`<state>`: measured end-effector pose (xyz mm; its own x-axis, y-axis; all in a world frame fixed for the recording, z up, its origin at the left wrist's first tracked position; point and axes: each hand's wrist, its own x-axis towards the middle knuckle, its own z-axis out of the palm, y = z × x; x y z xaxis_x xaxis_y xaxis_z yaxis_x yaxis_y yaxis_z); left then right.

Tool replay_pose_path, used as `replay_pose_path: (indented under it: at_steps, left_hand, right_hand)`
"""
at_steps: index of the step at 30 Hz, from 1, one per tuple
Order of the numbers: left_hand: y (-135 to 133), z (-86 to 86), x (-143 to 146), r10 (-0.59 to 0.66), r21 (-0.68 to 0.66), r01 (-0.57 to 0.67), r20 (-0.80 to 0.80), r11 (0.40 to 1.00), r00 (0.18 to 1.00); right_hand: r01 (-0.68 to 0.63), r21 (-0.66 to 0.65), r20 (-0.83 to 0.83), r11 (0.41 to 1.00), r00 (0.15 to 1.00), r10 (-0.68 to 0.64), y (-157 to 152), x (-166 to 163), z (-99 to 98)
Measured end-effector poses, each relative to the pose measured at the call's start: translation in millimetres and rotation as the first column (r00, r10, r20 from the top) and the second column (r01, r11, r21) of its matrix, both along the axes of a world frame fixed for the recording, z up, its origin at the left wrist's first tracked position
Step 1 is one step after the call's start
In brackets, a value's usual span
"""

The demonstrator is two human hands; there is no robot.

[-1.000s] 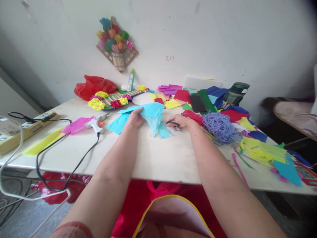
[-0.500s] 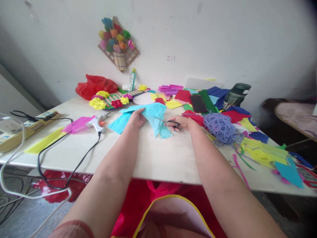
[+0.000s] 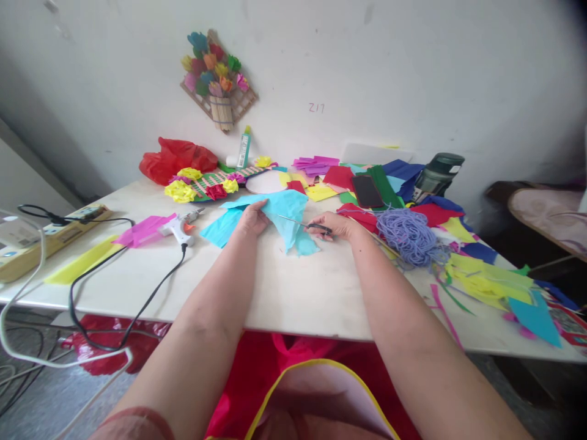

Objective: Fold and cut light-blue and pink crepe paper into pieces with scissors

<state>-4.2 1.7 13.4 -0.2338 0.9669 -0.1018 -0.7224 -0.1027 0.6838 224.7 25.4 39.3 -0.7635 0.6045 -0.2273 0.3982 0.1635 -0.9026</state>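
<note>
My left hand (image 3: 252, 219) pinches a sheet of light blue crepe paper (image 3: 279, 211) and holds it up off the white table (image 3: 284, 287). My right hand (image 3: 334, 225) is closed round the black handles of a pair of scissors (image 3: 306, 225). The thin blades point left into the blue paper's right side. A loose tail of the paper hangs down onto the table between my hands.
A white glue gun (image 3: 177, 227) with a black cord and a pink paper piece (image 3: 142, 230) lie left. A power strip (image 3: 50, 235) sits at the far left. Purple yarn (image 3: 408, 235), coloured paper scraps, a phone (image 3: 365, 190) and a green jar (image 3: 438, 173) crowd the right.
Almost nothing differs. The view shifted slightly, and the scissors stay at the blue paper with both hands in place.
</note>
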Motion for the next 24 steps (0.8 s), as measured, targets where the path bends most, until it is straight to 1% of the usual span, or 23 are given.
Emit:
replay_pose_path:
  at_steps: [6,8,14,18,24]
  left_hand:
    - [0.4,-0.2,-0.6,0.007,-0.008,-0.007,-0.002,1.0,1.0]
    - [0.3,0.3,-0.3,0.012,-0.013,-0.012,0.002,1.0,1.0]
    - [-0.7,2.6,1.0,0.021,-0.015,-0.02,0.021,1.0,1.0]
    - [-0.3,1.6,0.2,0.002,-0.009,-0.002,0.022,1.0,1.0]
    - [0.4,-0.5,-0.6,-0.022,-0.001,0.022,0.016,1.0,1.0]
  right_hand:
    - [0.016,-0.046,-0.04,0.999,0.999,-0.018,4.5,-0.5,-5.3]
    - [0.017,-0.039,-0.038,0.999,0.999,-0.018,4.5,-1.0,-5.1]
    - [-0.05,-0.003,0.012,0.999,0.999,0.05,-2.1,-2.0,1.3]
    - [-0.036,-0.002,0.023,0.999,0.999,0.036,-4.9,-3.2,3.2]
    - [-0.027,0.005,0.013,1.0,1.0,0.027,-3.3,-4.1,0.5]
